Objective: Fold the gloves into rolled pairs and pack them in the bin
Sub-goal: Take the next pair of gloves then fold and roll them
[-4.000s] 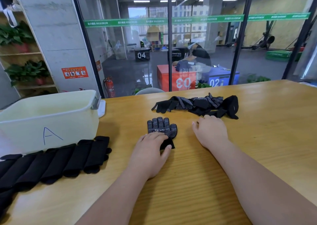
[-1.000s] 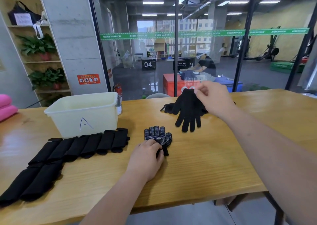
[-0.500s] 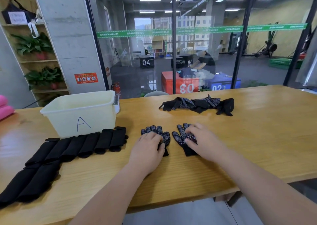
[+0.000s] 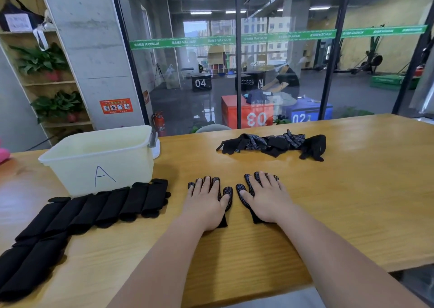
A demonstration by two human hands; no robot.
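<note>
Two black dotted gloves lie flat side by side on the wooden table. My left hand (image 4: 206,202) presses flat on the left glove (image 4: 228,194), fingers straight. My right hand (image 4: 265,198) presses flat on the right glove (image 4: 242,190) the same way. Both gloves are mostly hidden under my palms. A pile of loose black gloves (image 4: 272,143) lies farther back. A pale plastic bin (image 4: 98,157) marked "A" stands at the left. Several rolled black pairs (image 4: 110,205) lie in a row in front of the bin.
The row of rolled pairs (image 4: 30,258) runs down toward the table's front left edge. The table's front edge (image 4: 352,267) is close below my forearms. A glass wall stands behind the table, a shelf with plants (image 4: 47,61) at the far left.
A second ago my right hand held a glove up in the air; it has since laid it beside the first. Both hands now lie flat with fingers spread on the gloves.
</note>
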